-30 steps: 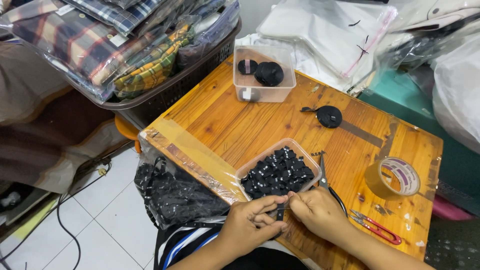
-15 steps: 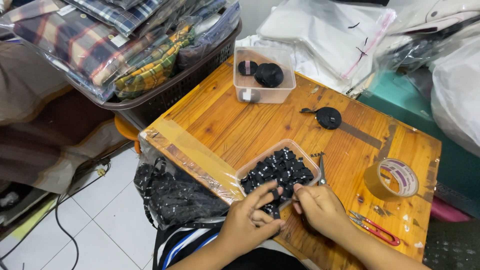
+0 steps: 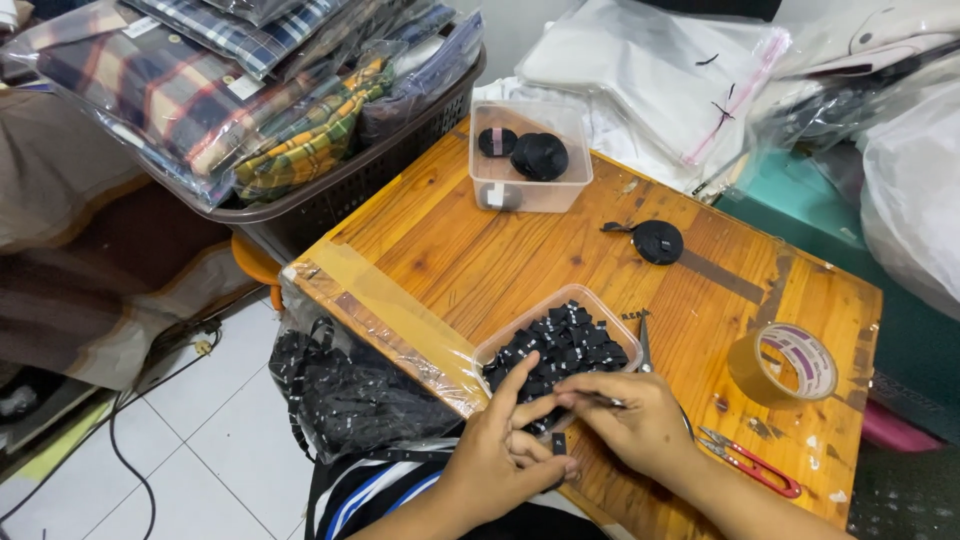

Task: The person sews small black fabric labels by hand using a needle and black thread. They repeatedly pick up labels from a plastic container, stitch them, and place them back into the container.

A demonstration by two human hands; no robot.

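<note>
Since a moment ago both hands have drawn back a little from the tray toward the near edge of the bench, and the left fingers have spread. The left hand is now half open, thumb and forefinger pinching a small black piece that hangs just below the tray's near rim. The right hand is curled loosely, its fingertips closed on what looks like a thin dark strip at the tray's edge; the strip is too small to make out clearly. The clear plastic tray, full of small black pieces, sits just beyond both hands. Small scissors lie beside the tray on its right. Red-handled snips lie near the right wrist, and a roll of brown tape stands further right. A black ribbon roll rests mid-bench, and a clear box holding black rolls sits at the far edge. A bag of black strap hangs off the bench's left side.
</note>
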